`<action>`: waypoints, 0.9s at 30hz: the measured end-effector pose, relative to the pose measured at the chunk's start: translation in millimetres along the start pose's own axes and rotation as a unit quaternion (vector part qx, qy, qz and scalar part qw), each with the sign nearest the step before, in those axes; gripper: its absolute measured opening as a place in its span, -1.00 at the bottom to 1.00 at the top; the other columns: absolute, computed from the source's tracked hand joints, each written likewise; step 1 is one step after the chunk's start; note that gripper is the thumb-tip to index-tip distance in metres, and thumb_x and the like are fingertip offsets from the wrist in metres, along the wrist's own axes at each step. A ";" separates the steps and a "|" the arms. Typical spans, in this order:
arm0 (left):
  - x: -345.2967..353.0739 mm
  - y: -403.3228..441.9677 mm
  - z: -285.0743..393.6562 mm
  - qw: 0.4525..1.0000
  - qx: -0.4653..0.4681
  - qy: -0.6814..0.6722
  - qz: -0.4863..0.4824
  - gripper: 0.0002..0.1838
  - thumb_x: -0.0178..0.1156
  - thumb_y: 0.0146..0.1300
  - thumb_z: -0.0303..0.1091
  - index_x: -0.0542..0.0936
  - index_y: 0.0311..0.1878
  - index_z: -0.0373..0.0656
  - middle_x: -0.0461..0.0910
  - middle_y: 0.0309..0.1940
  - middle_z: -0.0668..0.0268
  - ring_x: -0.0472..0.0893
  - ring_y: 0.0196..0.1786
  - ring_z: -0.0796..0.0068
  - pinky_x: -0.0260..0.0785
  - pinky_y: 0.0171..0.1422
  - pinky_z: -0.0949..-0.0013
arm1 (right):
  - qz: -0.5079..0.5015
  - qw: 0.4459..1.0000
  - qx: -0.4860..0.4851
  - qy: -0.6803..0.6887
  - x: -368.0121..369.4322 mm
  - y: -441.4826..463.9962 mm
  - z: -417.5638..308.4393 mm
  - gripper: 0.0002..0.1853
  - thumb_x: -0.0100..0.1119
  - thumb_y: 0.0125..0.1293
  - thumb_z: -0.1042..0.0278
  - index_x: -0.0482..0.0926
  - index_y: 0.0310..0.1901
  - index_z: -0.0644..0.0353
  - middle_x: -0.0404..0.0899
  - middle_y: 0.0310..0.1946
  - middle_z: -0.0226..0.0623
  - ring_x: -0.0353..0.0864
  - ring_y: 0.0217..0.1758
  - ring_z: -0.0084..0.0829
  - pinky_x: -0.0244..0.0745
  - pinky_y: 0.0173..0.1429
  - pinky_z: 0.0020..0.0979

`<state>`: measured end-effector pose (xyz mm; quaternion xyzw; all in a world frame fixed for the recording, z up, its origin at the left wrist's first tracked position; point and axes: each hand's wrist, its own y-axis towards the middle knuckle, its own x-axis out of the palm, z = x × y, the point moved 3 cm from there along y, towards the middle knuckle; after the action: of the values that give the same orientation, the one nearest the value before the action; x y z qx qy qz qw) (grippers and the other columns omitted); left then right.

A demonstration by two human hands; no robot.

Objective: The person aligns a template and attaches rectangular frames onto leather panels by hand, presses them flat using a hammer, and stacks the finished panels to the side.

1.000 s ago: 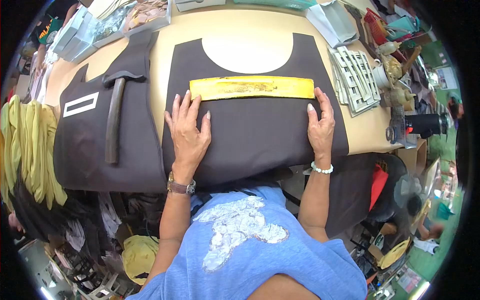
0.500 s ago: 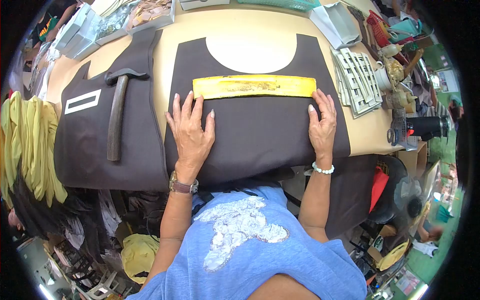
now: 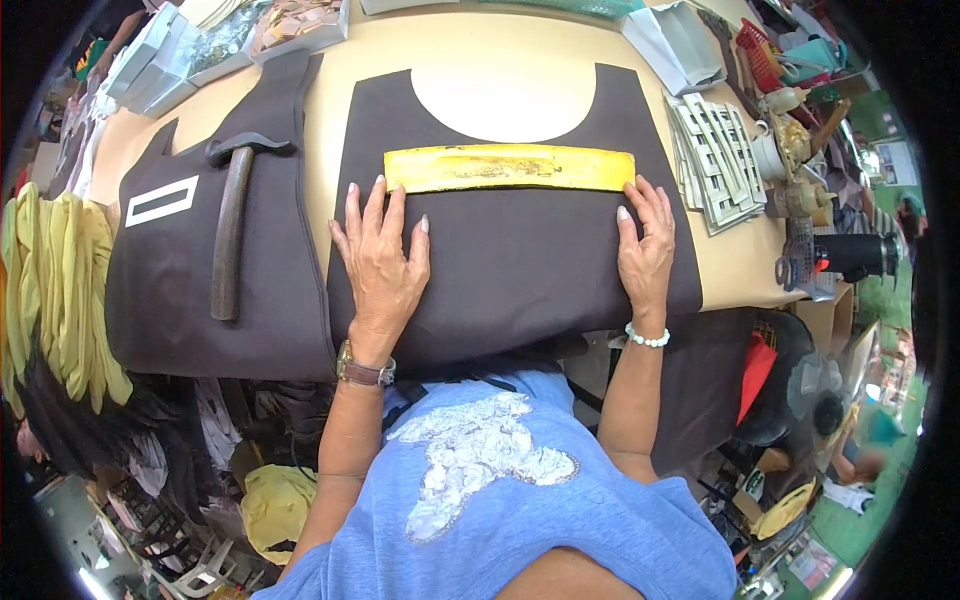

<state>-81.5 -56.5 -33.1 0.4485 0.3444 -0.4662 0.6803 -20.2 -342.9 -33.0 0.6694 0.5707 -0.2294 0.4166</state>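
Note:
A long yellow strip [image 3: 510, 168], scuffed brown along its middle, lies across a dark cut piece of material [image 3: 510, 250] with a curved neckline. My left hand [image 3: 380, 255] rests on the dark piece with fingers spread, its fingertips at the strip's lower left corner. At the lower right corner are the fingertips of my right hand [image 3: 647, 240], thumb apart from the fingers. Neither hand is wrapped around anything. To the left, a hammer [image 3: 232, 230] with a dark wooden handle lies on another dark piece [image 3: 170, 290], beside a white rectangular frame [image 3: 162, 202].
White card templates [image 3: 715, 165] are stacked at the right, near an open white box [image 3: 672, 48] and a black cylinder [image 3: 855, 256]. Boxes of small pieces [image 3: 300, 28] line the back left. Yellow material [image 3: 60, 290] hangs over the table's left edge.
The view has shifted very slightly. Both hands and the yellow strip keep nearly the same places.

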 end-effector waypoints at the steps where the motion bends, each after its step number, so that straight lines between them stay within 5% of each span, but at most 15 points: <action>1: 0.2 0.0 -0.2 1.000 0.002 0.000 0.000 -0.49 0.15 0.24 -0.28 0.39 0.27 -0.14 0.32 0.29 0.15 0.10 0.43 0.01 -0.12 0.41 -0.24 | 0.001 1.000 0.000 0.000 0.1 0.0 0.1 -0.64 0.07 0.28 0.36 0.52 0.12 0.16 0.41 0.23 -0.28 0.16 0.41 -0.13 -0.04 0.48 -0.15; 23: -0.1 0.7 0.6 1.000 0.013 -0.014 0.002 -0.52 0.14 0.24 -0.28 0.43 0.23 -0.20 0.33 0.26 0.10 0.13 0.41 -0.07 -0.11 0.36 -0.36 | 0.011 0.999 -0.009 -0.031 0.0 -0.4 -4.7 -0.63 0.09 0.25 0.37 0.54 0.10 0.19 0.42 0.22 -0.24 0.19 0.38 -0.08 -0.03 0.46 -0.12; 27: -1.4 0.3 0.9 1.000 -0.002 -0.015 -0.001 -0.53 0.15 0.26 -0.27 0.43 0.25 -0.09 0.33 0.28 0.18 0.12 0.43 0.04 -0.14 0.42 -0.22 | 0.003 1.000 -0.007 -0.031 0.2 -0.7 -3.9 -0.62 0.08 0.26 0.36 0.53 0.11 0.18 0.40 0.25 -0.27 0.17 0.40 -0.09 -0.05 0.47 -0.10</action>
<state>-81.6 -56.8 -31.5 0.4392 0.3355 -0.4731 0.6861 -21.6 -339.6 -31.3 0.6612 0.5569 -0.2444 0.4392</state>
